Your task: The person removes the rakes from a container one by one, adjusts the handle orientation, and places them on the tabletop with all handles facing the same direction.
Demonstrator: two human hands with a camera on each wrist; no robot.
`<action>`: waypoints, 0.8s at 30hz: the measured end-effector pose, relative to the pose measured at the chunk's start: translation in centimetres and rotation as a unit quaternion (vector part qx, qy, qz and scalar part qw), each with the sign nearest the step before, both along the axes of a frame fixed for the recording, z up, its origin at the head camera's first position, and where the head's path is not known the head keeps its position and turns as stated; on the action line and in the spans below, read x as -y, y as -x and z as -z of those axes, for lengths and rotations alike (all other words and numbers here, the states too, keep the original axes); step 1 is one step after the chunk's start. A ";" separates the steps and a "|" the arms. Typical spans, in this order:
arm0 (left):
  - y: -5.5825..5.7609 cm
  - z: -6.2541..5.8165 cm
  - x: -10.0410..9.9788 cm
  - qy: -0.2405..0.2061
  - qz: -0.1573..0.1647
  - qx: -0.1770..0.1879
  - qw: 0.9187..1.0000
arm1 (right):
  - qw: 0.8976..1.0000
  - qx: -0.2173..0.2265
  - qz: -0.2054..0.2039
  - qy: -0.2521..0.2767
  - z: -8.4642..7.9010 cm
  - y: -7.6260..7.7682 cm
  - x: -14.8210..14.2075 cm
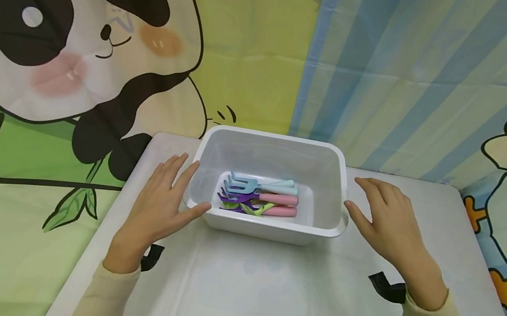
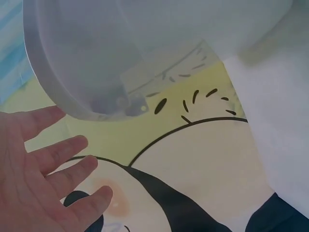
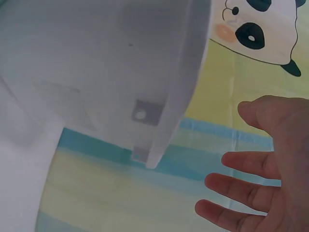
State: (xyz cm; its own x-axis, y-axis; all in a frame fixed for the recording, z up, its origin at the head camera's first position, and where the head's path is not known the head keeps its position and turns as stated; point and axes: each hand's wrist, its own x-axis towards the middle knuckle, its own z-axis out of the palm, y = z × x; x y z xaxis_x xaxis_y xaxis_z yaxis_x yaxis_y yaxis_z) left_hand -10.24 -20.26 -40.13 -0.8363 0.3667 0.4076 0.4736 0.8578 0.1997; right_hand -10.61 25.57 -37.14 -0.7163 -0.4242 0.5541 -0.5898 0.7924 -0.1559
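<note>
Near the white-covered table's (image 1: 245, 295) far edge, a white rectangular plastic tub (image 1: 263, 229) already holds the multicoloured plastic forks (image 1: 274, 198), none lifted; left hand (image 1: 157, 209) and right hand (image 1: 390, 232) flank it, fingers spread, grasping nothing.

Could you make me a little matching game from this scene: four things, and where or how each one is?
1. Tub
2. Pink-handled tools
3. Panda
4. Right hand

A. Pictured on the cloth behind the table
B. Beside the tub, holding nothing
C. White, standing on the table
D. Lying inside the tub

Pairs: 1-C, 2-D, 3-A, 4-B
</note>
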 end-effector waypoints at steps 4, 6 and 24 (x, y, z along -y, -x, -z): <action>0.3 -0.4 -0.6 0.002 0.006 0.003 1.000 | 1.000 0.010 -0.010 -0.012 -1.3 0.5 0.8; 0.4 -0.5 -0.8 0.002 0.010 0.005 1.000 | 1.000 0.015 -0.012 -0.018 -1.7 0.7 1.3; 1.9 -0.4 -2.7 0.007 0.031 0.032 0.999 | 0.995 0.004 -0.082 -0.052 -4.7 3.6 5.4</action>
